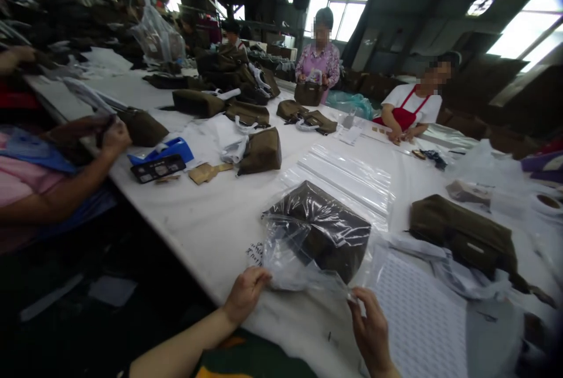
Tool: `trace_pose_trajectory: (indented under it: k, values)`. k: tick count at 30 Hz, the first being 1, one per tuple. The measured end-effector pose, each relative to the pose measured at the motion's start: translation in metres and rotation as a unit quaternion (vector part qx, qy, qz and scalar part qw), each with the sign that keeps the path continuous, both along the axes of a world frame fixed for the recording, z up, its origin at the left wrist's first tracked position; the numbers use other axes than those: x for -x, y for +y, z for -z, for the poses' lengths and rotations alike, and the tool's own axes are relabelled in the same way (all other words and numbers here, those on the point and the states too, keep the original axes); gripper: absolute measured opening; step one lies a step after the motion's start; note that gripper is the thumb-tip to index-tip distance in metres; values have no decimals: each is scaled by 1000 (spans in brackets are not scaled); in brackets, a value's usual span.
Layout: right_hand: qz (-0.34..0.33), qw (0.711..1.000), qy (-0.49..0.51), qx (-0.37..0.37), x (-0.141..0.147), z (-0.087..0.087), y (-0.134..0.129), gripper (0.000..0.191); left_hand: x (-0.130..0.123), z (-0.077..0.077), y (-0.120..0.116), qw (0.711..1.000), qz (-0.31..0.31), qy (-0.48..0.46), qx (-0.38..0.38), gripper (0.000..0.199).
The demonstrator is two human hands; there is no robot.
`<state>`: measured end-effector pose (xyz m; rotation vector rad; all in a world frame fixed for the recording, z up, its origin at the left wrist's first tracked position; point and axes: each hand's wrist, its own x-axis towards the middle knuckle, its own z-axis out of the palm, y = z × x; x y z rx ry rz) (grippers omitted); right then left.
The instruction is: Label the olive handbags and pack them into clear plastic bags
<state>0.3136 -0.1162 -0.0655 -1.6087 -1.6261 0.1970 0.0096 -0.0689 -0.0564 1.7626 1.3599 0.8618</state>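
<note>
In front of me a dark olive handbag (323, 228) lies inside a clear plastic bag (285, 263) on the white table. The bag's loose end points toward me. My left hand (247, 290) pinches one corner of that end between thumb and fingers. At the opposite corner, my right hand (368, 322) grips the plastic with thumb and fingertips. The film stretches between both hands, with folds across it. Handwriting shows on the table cover just left of the plastic bag.
A sheet of printed labels (417, 313) and another olive handbag (461, 237) lie on the right. Flat plastic bags (347, 181) are stacked behind. A blue tape dispenser (178, 149) and several handbags stand farther left. A co-worker's arms (94, 161) reach in at left; two people work across the table.
</note>
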Motion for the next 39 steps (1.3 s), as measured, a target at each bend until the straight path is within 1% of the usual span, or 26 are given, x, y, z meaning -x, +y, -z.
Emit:
trace_pose_trajectory:
  k: [3,6,7,9,11,12,13,14,15,16,17,18,19,20,22,24,25,27,28,30,32,33,34,36,38,39]
  values:
    - [23,998,3,-58,10,4,-2,16,3,-2,1,1000,-16,-2,-21,39]
    - [2,997,2,-81,30,-10,-2,19,15,-7,2,998,-60,12,-33,41]
    - [-10,998,-5,-65,37,-15,-2,21,22,-8,2,997,-72,22,-21,41]
    - [-13,999,-29,20,53,-24,-2,26,39,-9,1,995,-69,45,48,40]
    - [18,991,-53,118,64,-27,-3,36,53,-13,-3,989,-69,67,108,40]
    - [35,986,-66,150,68,-28,-3,40,57,-16,-5,989,-84,76,100,39]
    - [50,982,-79,164,71,-28,-3,43,57,-22,-7,990,-98,82,59,36]
    - [59,980,-92,169,73,-28,-3,44,54,-28,-8,992,-96,85,-10,33]
    - [61,978,-105,170,74,-28,-2,45,46,-36,-7,990,-66,88,-92,30]
    - [57,977,-116,172,75,-28,-1,46,36,-42,-5,981,-6,96,-166,29]
    - [46,976,-124,173,75,-28,0,46,24,-47,0,967,71,109,-218,31]
    - [33,976,-130,173,75,-28,1,46,10,-49,7,949,142,131,-248,34]
    - [23,975,-133,174,75,-28,2,46,-4,-46,15,934,187,160,-260,39]
    - [19,975,-134,174,75,-27,2,46,-16,-40,23,924,205,192,-259,44]
    - [22,976,-128,173,72,-26,-1,44,-35,-19,39,920,191,245,-238,49]
    - [46,979,-109,167,68,-26,-7,38,-44,4,48,918,179,274,-222,53]
    - [67,981,-103,149,67,-27,-10,33,-45,13,51,916,181,282,-218,54]
    - [91,987,-114,68,67,-33,-12,27,-44,24,51,914,184,288,-219,56]
    - [73,988,-137,23,70,-38,-10,27,-43,26,50,913,184,289,-223,56]
    - [-29,977,-210,-24,79,-48,3,34,-42,25,49,911,179,290,-233,56]
    - [-131,953,-273,-3,90,-56,25,43,-42,22,48,908,173,293,-243,54]
    - [-151,945,-290,17,92,-59,36,46,-43,21,49,907,171,295,-246,54]
    - [-152,943,-295,31,91,-62,46,49,-43,20,49,907,170,297,-247,53]
    - [-125,954,-270,43,76,-66,56,47,-44,21,50,907,169,297,-246,55]
    - [-83,975,-202,38,42,-67,49,39,-44,23,51,910,164,289,-247,59]
    - [-44,988,-144,30,18,-66,39,34,-44,24,52,912,159,282,-250,60]
